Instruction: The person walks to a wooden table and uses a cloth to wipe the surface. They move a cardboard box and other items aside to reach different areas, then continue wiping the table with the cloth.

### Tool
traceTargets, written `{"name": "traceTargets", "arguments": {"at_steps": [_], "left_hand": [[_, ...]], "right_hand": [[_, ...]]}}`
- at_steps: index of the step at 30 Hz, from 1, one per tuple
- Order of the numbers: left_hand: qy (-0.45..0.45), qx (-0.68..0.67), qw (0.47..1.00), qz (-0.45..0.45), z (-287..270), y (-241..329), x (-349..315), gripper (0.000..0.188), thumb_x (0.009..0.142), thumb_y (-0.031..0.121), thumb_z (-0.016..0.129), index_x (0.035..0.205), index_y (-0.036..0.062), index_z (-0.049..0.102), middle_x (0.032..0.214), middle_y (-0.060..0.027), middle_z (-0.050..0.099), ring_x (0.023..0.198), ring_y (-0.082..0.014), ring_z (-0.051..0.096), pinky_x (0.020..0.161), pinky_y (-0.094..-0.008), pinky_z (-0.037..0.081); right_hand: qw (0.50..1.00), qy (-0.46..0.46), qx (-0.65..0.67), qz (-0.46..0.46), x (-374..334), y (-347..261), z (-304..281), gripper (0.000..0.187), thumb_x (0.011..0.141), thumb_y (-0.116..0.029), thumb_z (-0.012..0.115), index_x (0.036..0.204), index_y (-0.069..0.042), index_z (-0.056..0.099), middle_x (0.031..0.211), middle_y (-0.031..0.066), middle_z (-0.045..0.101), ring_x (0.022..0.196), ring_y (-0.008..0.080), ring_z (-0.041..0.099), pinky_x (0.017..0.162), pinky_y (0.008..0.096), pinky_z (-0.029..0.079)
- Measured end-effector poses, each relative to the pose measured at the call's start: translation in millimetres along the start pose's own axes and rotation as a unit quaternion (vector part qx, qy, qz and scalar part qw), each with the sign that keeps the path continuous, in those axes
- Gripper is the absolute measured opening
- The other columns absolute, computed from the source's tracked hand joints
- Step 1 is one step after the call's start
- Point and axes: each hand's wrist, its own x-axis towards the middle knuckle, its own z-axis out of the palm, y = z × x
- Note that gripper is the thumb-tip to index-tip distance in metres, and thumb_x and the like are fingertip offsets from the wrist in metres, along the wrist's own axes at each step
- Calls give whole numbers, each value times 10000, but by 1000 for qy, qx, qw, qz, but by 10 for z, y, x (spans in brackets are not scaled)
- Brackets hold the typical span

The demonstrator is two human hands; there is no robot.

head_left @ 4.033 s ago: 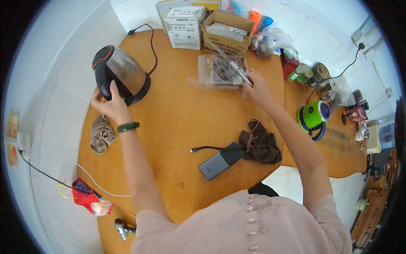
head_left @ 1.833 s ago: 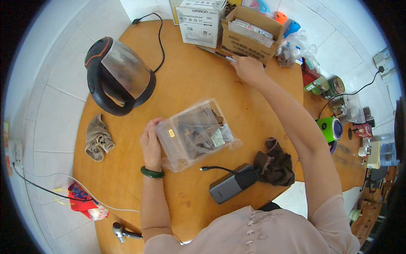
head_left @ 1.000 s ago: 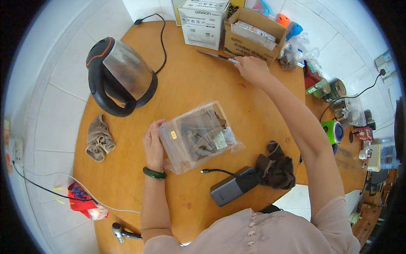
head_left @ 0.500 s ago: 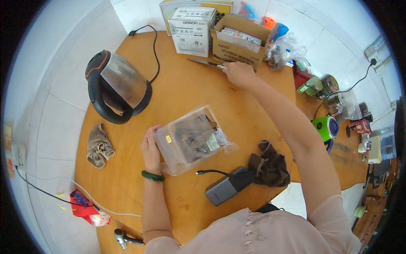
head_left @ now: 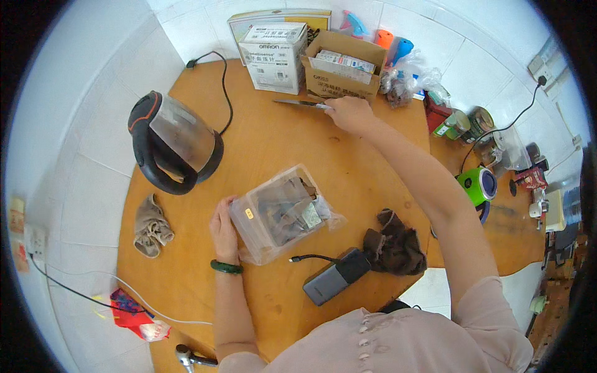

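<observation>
My left hand [head_left: 224,233] grips the left side of a clear plastic box [head_left: 254,231], and a green bangle [head_left: 226,267] circles that wrist. Dark flat pieces and a pale green-and-white packet show in the box, with thin clear film about its edge. At the far side of the table, my right hand [head_left: 349,114] is closed round the handle of a knife [head_left: 295,102]. Its blade points left, low over or on the tabletop, just in front of a brown carton; whether it touches the wood I cannot tell.
A glass kettle [head_left: 177,137] stands at left, a tan cloth [head_left: 151,229] nearer me. A grey power bank [head_left: 333,280] with a short cable and a dark brown cloth [head_left: 398,244] lie near the front edge. The open carton [head_left: 339,84] and a white box [head_left: 273,62] stand at the back.
The whole view has shifted slightly. My right hand and the knife have come a little nearer to me; the left hand stays on the plastic box.
</observation>
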Motion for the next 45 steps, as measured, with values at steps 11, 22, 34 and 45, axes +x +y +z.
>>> {"name": "traceTargets", "arguments": {"at_steps": [11, 22, 34, 45], "left_hand": [[2, 42, 999, 16, 42, 115, -11, 425, 1049, 332, 418, 1047, -23, 651, 986, -54, 650, 931, -140, 564, 854, -277, 444], [-2, 41, 999, 31, 26, 75, 6, 420, 1051, 321, 415, 1026, -26, 651, 965, -47, 649, 924, -139, 563, 840, -276, 445], [5, 8, 1000, 15, 5, -12, 26, 416, 1049, 334, 426, 1037, -12, 657, 976, -49, 646, 926, -141, 562, 843, -271, 443], [-5, -9, 1000, 22, 9, -12, 29, 402, 1052, 308, 426, 1045, -22, 655, 988, -47, 649, 931, -134, 564, 845, -272, 447]], "right_hand": [[1000, -4, -24, -6, -21, -103, -47, 312, 947, -318, 534, 1161, -133, 667, 964, 158, 709, 924, 341, 682, 800, 482, 542], [999, -40, -22, -18, -648, -28, -197, 304, 939, -323, 518, 1160, -176, 668, 943, 158, 706, 897, 349, 679, 767, 496, 535], [999, -33, -24, -34, -714, -5, -161, 317, 947, -337, 511, 1145, -151, 673, 919, 161, 707, 885, 352, 680, 765, 488, 541], [998, -44, -26, -23, -669, -62, -190, 316, 949, -327, 516, 1173, -159, 663, 960, 144, 712, 901, 338, 680, 790, 485, 539]]}}
